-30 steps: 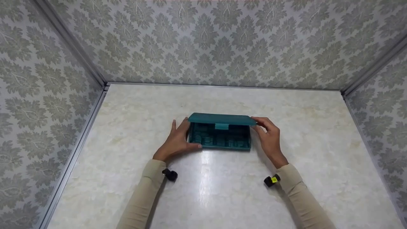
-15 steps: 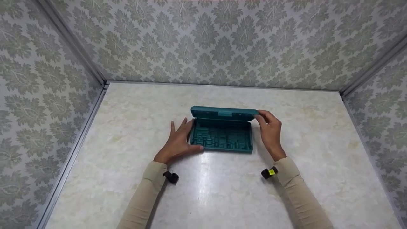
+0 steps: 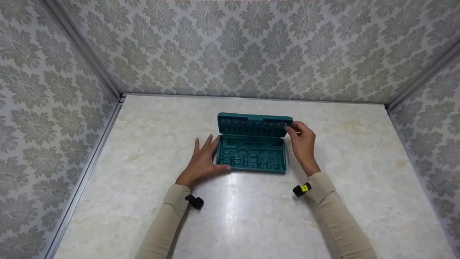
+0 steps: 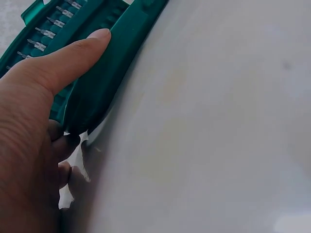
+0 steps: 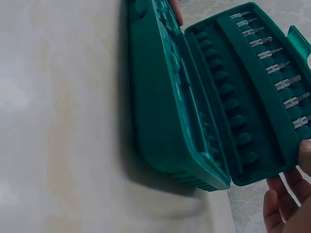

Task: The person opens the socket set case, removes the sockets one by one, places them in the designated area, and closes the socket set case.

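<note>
A green plastic bit case (image 3: pixel 251 154) lies on the table with its lid (image 3: pixel 237 124) raised at the back. Several silver screwdriver bits (image 5: pixel 276 67) sit in a row inside the lid, seen in both wrist views. Moulded recesses fill the base in the head view. My left hand (image 3: pixel 203 160) steadies the base at its left end, thumb along the front rim and fingers spread behind. At the lid's upper right corner, my right hand (image 3: pixel 302 144) pinches the edge between thumb and fingers. In the right wrist view that thumb (image 5: pixel 305 156) lies on the lid's inner edge.
The case stands near the middle of a pale marbled table (image 3: pixel 161 118). Patterned walls (image 3: pixel 230 46) rise behind it and at both sides, with a metal strip (image 3: pixel 82 183) along the left edge. A small black camera is strapped at each wrist.
My right hand has swung the lid up and back from nearly closed, uncovering the base and the bits in the lid. The left hand has stayed at the base's left end.
</note>
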A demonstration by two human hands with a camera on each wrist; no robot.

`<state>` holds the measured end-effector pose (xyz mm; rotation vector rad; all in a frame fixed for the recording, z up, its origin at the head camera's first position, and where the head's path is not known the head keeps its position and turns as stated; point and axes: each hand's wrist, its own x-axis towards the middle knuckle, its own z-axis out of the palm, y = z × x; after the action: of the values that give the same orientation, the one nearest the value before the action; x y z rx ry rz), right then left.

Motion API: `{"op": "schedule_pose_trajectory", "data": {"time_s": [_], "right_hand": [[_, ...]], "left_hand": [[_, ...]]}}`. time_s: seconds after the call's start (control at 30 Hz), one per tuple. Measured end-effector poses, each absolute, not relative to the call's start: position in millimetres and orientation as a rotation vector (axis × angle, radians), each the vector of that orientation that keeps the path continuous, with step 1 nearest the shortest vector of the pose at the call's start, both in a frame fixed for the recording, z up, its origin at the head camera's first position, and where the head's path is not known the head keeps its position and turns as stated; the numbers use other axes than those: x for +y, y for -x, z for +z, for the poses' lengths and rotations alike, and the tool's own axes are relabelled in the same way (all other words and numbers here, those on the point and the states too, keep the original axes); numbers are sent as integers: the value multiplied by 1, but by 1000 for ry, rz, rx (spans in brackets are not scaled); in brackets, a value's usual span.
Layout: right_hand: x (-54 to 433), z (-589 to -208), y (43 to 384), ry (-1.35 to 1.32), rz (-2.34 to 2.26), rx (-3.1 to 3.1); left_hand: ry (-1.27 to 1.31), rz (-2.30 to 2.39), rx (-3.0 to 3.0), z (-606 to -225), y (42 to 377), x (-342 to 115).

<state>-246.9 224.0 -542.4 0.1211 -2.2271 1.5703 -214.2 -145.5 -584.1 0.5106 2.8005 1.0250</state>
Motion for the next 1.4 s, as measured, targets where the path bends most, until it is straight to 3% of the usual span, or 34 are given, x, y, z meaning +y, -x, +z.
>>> {"op": "schedule_pose_trajectory", "data": {"time_s": [1.4], "right_hand": [[220, -558, 294, 106, 1486, -2637]], "left_hand": [[-397, 1051, 2776, -584, 210, -144]]}}
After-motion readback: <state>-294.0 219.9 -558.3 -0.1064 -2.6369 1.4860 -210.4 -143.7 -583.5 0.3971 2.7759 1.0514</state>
